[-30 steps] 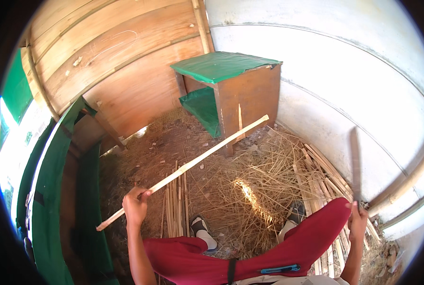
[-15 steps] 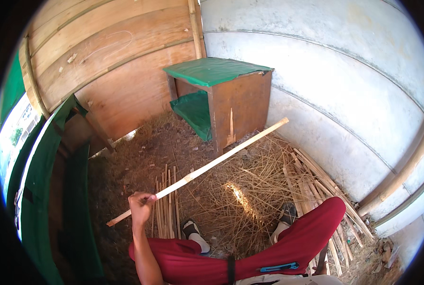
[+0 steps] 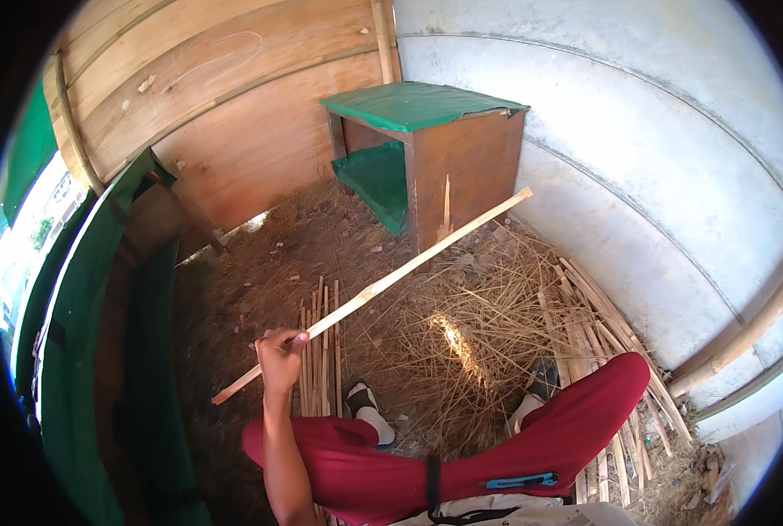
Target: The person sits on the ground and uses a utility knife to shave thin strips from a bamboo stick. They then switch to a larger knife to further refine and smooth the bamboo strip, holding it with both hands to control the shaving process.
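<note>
Bamboo strip point(image 3: 378, 288) seemed light, stiff, best gripped mid-length; left hand point(image 3: 280, 358) pinched it; unseen right hand, I couldn't tell.

The left hand point(image 3: 281, 358) is covering part of the pale strip point(image 3: 368, 292); red trousers point(image 3: 576, 428) are hiding slats point(image 3: 576, 337) (only partly) at right.

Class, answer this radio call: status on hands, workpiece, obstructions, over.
Bare left hand gripping long pale bamboo strip near its lower end; right hand out of view. Strip slanting up rightward. Loose straw-coloured shavings below in view; nothing seen blocking strip.
</note>
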`<state>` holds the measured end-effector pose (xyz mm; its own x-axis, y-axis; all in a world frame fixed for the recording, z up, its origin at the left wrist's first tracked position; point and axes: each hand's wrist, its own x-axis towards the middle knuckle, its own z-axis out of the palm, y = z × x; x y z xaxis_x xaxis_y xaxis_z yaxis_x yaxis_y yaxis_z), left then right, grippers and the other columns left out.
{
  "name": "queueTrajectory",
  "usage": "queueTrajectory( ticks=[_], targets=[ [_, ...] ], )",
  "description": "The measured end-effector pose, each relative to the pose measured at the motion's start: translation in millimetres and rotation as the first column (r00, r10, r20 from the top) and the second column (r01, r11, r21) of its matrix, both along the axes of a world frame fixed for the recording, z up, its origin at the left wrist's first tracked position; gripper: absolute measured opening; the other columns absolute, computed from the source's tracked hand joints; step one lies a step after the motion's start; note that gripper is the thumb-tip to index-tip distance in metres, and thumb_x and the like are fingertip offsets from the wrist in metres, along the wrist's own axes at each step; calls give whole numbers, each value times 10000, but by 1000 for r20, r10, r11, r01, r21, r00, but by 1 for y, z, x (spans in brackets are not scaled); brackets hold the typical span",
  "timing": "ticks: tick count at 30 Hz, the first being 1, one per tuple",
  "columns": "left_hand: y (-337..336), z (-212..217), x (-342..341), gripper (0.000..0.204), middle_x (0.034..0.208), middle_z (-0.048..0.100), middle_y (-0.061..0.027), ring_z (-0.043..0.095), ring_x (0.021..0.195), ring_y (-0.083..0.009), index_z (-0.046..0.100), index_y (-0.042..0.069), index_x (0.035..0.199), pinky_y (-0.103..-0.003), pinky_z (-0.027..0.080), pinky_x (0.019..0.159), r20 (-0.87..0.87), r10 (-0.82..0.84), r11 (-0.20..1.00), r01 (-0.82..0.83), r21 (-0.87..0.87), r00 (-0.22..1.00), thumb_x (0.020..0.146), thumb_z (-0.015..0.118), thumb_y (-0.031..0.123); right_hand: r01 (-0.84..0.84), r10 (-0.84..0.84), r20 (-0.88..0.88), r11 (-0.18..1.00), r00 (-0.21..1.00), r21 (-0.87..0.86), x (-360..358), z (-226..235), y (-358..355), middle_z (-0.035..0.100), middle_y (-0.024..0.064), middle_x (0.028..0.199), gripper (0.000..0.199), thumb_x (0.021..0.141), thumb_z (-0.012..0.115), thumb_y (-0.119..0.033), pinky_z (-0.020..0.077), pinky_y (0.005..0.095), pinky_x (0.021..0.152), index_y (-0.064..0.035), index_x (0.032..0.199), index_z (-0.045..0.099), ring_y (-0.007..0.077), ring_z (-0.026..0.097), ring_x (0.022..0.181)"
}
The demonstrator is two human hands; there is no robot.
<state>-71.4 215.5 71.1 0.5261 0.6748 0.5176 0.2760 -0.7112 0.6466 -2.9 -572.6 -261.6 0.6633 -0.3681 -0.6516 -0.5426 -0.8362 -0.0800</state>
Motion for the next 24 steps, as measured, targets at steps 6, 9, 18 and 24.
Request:
queueTrajectory(
  ticks=[6,9,18,24],
  targets=[
    [-9,4,0,88,746,680,-137,608,703,-297,749,23,852,-389,460,680,-70,1,997,4,79,998,782,771,72,-316,318,-18,931,948,-183,2,-30,2,670,119,744,486,939,538,-521,475,396,474,-79,968,738,226,618,533],
    [-8,-9,14,68,793,685,-118,619,720,-295,747,39,855,-401,459,678,-29,-52,999,52,-6,998,794,757,66,-562,636,-11,674,771,-480,23,-66,-22,698,123,781,465,943,546,-501,485,389,479,-84,989,745,219,637,547],
    [-21,0,28,120,863,674,-61,629,739,-305,696,80,888,-383,453,704,50,58,899,-74,431,997,786,758,64,-79,-542,781,804,311,589,223,259,143,522,65,504,815,1006,345,-606,445,400,713,20,561,617,189,539,532],
    [-36,21,49,171,955,651,-77,621,816,-289,691,60,885,-381,446,761,118,153,882,-190,431,981,745,788,43,-704,-120,871,541,477,460,228,409,313,610,115,569,630,1064,304,-437,444,423,1011,40,1029,714,162,652,715]
  ],
)
